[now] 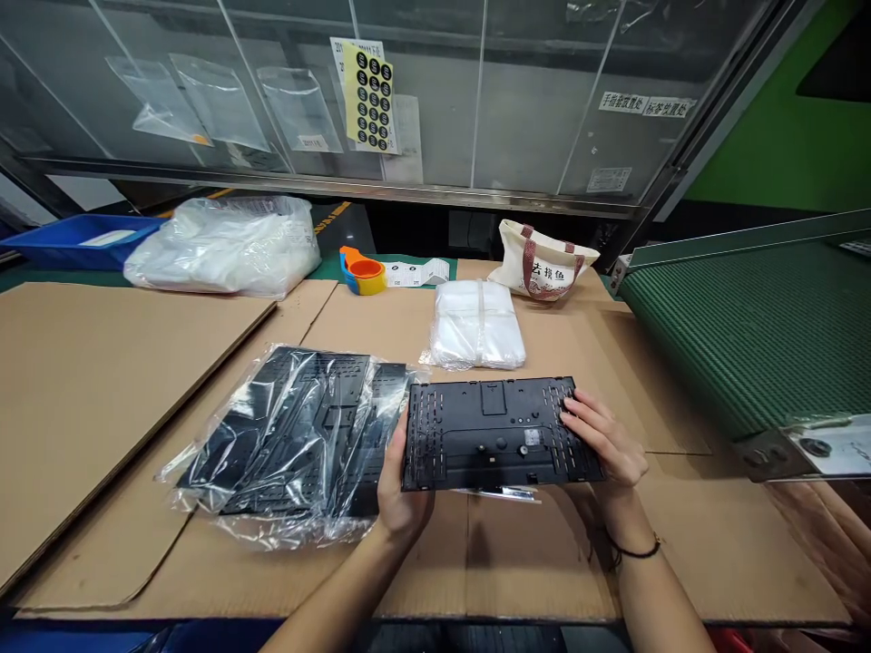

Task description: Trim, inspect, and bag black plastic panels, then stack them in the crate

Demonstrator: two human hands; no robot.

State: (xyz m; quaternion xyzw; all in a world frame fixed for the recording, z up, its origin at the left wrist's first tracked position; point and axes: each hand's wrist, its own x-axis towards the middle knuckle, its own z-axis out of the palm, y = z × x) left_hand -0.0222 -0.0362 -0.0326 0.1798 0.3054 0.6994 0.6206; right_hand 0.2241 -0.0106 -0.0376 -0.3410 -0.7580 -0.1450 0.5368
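A black plastic housing panel (500,444) with rows of vent slots at both ends is held up over the cardboard, tilted toward me. My left hand (404,485) grips its left edge, fingers mostly hidden behind it. On the other end, my right hand (608,440) is closed round the right edge, with its fingertips on the vented face. Just left of my left hand lie similar black panels (299,435) wrapped in clear plastic bags. Under the held panel, a thin shiny strip (507,494) shows; what it belongs to is hidden.
A bundle of white bags (479,325) lies behind the panel, near a cloth tote (544,263) and a tape roll holder (364,270). Left are a cardboard sheet (102,390), a plastic-wrapped pile (224,245) and a blue tray (74,240). A green conveyor (762,317) stands right.
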